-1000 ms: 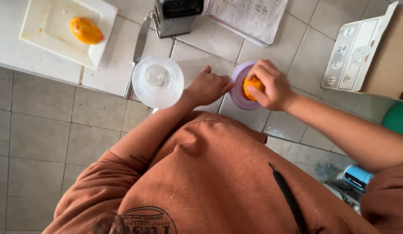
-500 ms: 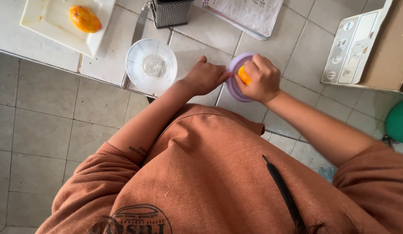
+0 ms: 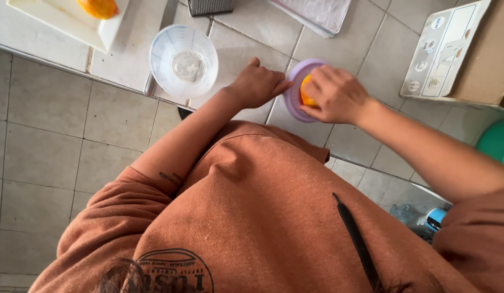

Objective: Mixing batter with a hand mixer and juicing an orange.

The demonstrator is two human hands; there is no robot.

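— Where is the orange half point(image 3: 307, 93)?
— On the purple juicer point(image 3: 296, 91); the right hand point(image 3: 334, 96) grips and presses it; the left hand point(image 3: 258, 86), fingers curled, steadies the juicer's rim.
— What could go wrong?
— Pushing crooked might tip the juicer toward the clear cup point(image 3: 183, 61) beside it; juice could spill.

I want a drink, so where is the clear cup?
In the head view, the clear cup stands on the tiled counter, upper left, just left of the left hand and right of the white tray.
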